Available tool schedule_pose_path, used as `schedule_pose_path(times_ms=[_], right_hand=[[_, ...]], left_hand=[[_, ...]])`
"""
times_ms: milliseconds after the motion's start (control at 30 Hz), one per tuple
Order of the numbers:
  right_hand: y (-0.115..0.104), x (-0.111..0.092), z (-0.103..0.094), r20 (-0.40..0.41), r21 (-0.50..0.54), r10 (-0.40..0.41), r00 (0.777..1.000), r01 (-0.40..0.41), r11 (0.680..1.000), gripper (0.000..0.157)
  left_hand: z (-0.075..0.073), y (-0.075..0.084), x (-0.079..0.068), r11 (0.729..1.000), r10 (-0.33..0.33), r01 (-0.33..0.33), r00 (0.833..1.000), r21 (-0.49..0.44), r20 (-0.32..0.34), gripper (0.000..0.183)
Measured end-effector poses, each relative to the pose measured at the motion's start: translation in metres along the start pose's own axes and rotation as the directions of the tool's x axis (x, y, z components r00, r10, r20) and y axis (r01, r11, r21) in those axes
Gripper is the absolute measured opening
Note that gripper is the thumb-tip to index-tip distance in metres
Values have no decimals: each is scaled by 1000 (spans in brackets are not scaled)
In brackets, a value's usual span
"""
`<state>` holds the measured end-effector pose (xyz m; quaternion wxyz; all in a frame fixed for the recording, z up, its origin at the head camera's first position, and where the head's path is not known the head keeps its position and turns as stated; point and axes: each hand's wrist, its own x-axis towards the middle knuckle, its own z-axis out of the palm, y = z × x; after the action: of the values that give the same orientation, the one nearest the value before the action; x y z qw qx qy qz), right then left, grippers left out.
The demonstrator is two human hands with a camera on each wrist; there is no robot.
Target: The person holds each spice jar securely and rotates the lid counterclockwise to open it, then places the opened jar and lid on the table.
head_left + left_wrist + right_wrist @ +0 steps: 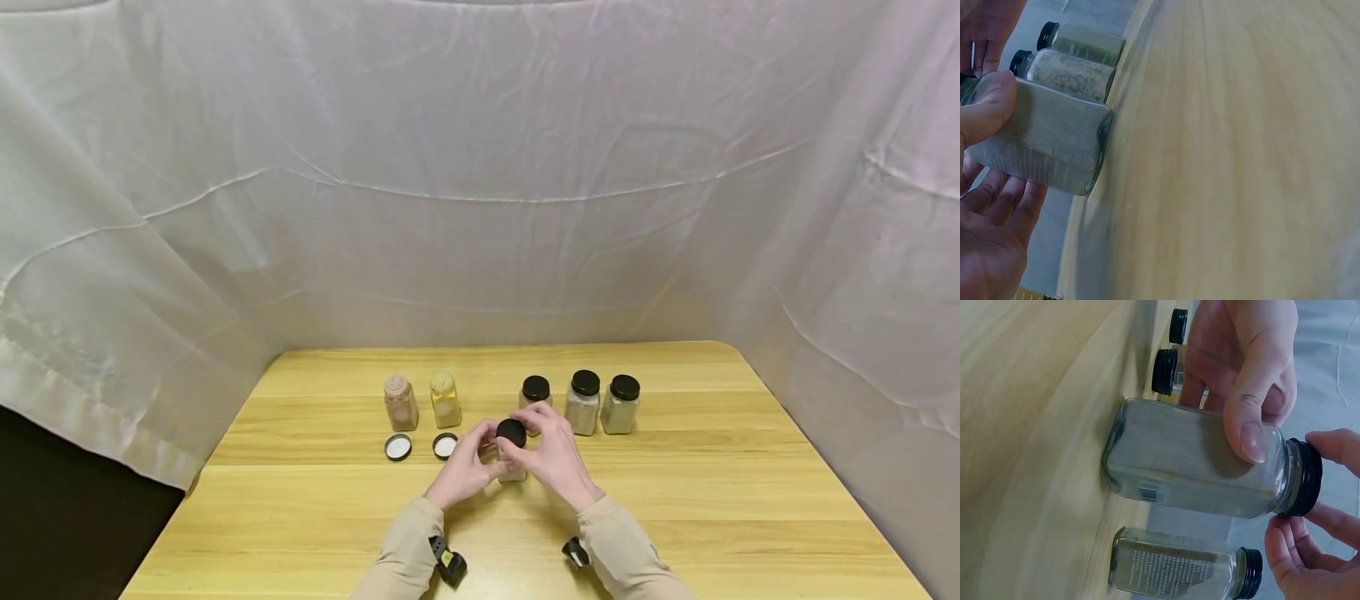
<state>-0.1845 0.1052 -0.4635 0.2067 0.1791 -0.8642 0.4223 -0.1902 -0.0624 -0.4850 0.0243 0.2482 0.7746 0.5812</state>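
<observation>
A squarish glass jar (1191, 456) of pale powder stands upright on the table in front of the person. Its black screw lid (512, 431) is on. My left hand (463, 473) grips the jar's body, the thumb (994, 106) lying flat along one side and the fingers on the other. From the right, my right hand (557, 458) pinches the lid's rim between thumb and fingers. Close behind stand a lidded jar (536, 388), a jar with speckled contents (582, 410) and a greenish one (620, 410), all black-capped.
Left of the hands are two uncapped jars, one pinkish-brown (401, 407) and one yellow (446, 404). Before them, two black lids (398, 447) lie with their white insides up. Pale cloth (480, 250) hangs around the wooden table (720, 500).
</observation>
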Motion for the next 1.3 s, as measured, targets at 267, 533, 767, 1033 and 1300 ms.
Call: schedule_pose_path(times_ms=[267,533,767,1033,1300], right_hand=[[-2,0,-3,61,39,-8,998,5,999,34],[0,-1,-2,36,20,-8,999,7,1000,41],[3,-1,-1,-3,-20,52,999,-52,998,49],[3,0,0,1,-17,-9,1000,9,1000,36],[1,0,-2,68,43,0,998,-3,999,38]], left_hand=[[-2,-1,0,999,30,-30,999,22,15,42],[-2,0,0,1000,16,-16,1000,-6,19,42],[0,1,1,1000,11,-11,1000,6,-8,42],[1,-7,2,1000,21,-21,1000,3,-1,42],[4,-34,7,999,19,-19,1000,45,-2,45]])
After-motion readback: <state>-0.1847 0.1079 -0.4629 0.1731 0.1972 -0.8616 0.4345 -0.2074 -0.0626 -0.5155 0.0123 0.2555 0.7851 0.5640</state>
